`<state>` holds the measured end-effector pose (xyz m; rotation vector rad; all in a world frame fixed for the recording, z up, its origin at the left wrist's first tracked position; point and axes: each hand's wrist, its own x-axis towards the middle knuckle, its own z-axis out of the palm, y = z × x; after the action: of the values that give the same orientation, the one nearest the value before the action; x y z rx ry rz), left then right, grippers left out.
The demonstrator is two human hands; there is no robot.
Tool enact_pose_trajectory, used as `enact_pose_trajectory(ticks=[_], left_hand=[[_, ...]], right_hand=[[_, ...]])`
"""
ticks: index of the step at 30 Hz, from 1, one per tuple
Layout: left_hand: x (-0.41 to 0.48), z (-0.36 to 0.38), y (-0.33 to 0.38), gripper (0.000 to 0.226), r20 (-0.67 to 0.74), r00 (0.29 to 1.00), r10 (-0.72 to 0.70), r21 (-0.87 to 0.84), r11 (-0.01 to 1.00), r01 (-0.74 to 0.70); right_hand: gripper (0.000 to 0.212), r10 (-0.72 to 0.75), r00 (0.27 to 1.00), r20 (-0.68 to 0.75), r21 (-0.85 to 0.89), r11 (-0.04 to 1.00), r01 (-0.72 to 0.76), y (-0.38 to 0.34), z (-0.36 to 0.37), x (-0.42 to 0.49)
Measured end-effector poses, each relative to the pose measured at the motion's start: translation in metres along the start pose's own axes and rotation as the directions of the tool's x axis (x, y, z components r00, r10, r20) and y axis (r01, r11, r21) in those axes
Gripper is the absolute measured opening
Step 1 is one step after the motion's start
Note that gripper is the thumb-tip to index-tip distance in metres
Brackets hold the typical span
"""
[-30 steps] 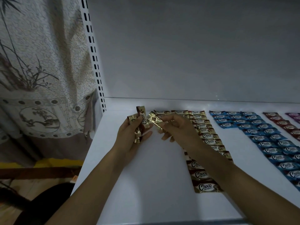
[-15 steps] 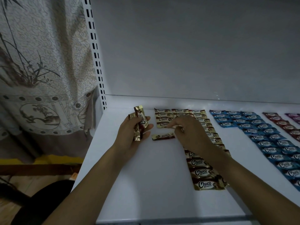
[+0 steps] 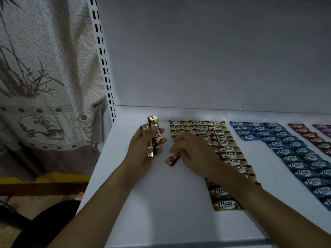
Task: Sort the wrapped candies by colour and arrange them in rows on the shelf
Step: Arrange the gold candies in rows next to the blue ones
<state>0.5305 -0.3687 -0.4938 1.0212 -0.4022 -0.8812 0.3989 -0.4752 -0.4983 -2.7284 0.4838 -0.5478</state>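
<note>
White shelf (image 3: 161,212) — L hand (image 3: 143,151) fingers (image 3: 161,141) grip gold candies (image 3: 154,125), R hand (image 3: 193,153) fingers pinch one candy (image 3: 172,159).

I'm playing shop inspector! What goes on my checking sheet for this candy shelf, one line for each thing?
Surface: white shelf, dimly lit, bare at the front left.
Job's things: gold candy rows, blue candy rows, red candies and purple candies at the right edge, all lying flat and grouped by colour.
Clutter: nothing seen.
Hands: left hand grips a bunch of gold candies upright; right hand pinches a single gold candy, tilted, just left of the gold rows.
Cables: nothing seen.
Surroundings: patterned curtain on the left, slotted upright, grey back panel.
</note>
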Motion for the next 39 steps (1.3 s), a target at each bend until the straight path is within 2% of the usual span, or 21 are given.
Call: enact_pose_trajectory(ticks=[2, 5, 7, 9, 14, 17, 21, 26, 29, 34, 39], left_hand=[[0.0, 0.0, 0.0, 0.012, 0.001, 1.0, -0.001, -0.004, 1.0, 0.001], [0.001, 0.0, 0.0, 0.011, 0.007, 1.0, -0.006, -0.017, 1.0, 0.007], [0.001, 0.0, 0.0, 0.011, 0.009, 1.0, -0.004, -0.027, 1.0, 0.004], [0.001, 0.0, -0.001, 0.01, 0.004, 1.0, -0.001, -0.035, 0.999, 0.001], [0.002, -0.003, -0.001, 0.011, -0.018, 1.0, 0.003, -0.045, 0.999, -0.004], [0.001, -0.001, -0.001, 0.012, -0.018, 1.0, 0.005, -0.025, 1.0, -0.005], [-0.001, 0.002, -0.001, 0.01, -0.011, 1.0, 0.017, 0.031, 0.999, -0.017], [-0.001, 0.003, -0.002, 0.009, 0.004, 1.0, 0.027, 0.072, 0.997, -0.028], [-0.002, 0.002, -0.003, 0.009, 0.017, 0.999, 0.031, 0.092, 0.995, -0.032], [-0.002, 0.001, -0.005, 0.01, 0.038, 0.998, 0.041, 0.121, 0.992, -0.045], [-0.001, 0.001, -0.006, 0.012, 0.053, 0.997, 0.051, 0.18, 0.982, -0.059]], right_hand=[[0.02, 0.086, 0.994, -0.07, -0.089, 0.992, -0.092, -0.003, 0.0, 0.0], [0.063, 0.339, 0.94, 0.022, -0.377, 0.874, -0.306, -0.017, 0.001, 0.003], [0.081, 0.396, 0.918, 0.03, -0.51, 0.796, -0.326, -0.025, 0.004, 0.005], [0.076, 0.381, 0.924, 0.017, -0.54, 0.781, -0.313, -0.029, 0.008, 0.007], [0.023, 0.212, 0.967, 0.142, -0.359, 0.921, -0.149, -0.029, -0.004, 0.007], [0.031, 0.141, 0.974, 0.175, -0.288, 0.954, -0.086, -0.015, -0.01, 0.007], [0.025, 0.117, 0.992, 0.05, -0.236, 0.966, -0.103, -0.006, -0.012, 0.005], [0.037, -0.004, 0.99, 0.14, -0.455, 0.888, 0.068, -0.008, 0.004, -0.012], [0.035, 0.048, 0.992, 0.12, -0.498, 0.867, 0.018, -0.011, 0.011, -0.02], [0.047, 0.081, 0.995, 0.058, -0.502, 0.864, -0.041, -0.01, 0.011, -0.019], [0.046, 0.102, 0.991, 0.082, -0.476, 0.878, -0.051, -0.01, 0.009, -0.016]])
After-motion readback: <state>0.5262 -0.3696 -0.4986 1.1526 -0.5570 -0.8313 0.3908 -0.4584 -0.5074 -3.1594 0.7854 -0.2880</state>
